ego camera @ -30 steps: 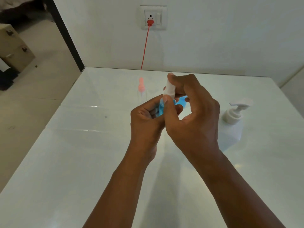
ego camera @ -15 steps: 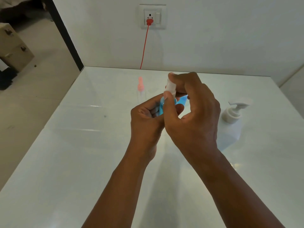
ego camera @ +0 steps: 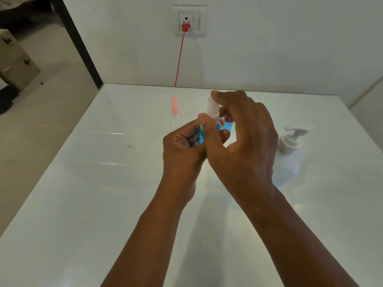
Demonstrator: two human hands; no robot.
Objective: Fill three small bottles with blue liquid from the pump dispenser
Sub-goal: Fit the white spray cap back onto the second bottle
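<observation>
A small bottle of blue liquid (ego camera: 202, 135) was held up over the white table (ego camera: 83, 204), the left hand (ego camera: 182, 150) curled round its body. The right hand's (ego camera: 246, 141) fingertips pinched its white cap (ego camera: 212, 109). Behind stood a pink-capped bottle (ego camera: 175, 114); to the right, the pump dispenser (ego camera: 290, 146).

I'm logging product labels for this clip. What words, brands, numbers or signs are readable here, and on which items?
None can be read.
Pump dispenser: no label visible.
Blue-filled small bottle in both hands: no print visible.
Pink-capped bottle: no print visible.
Wall socket: no markings legible.
</observation>
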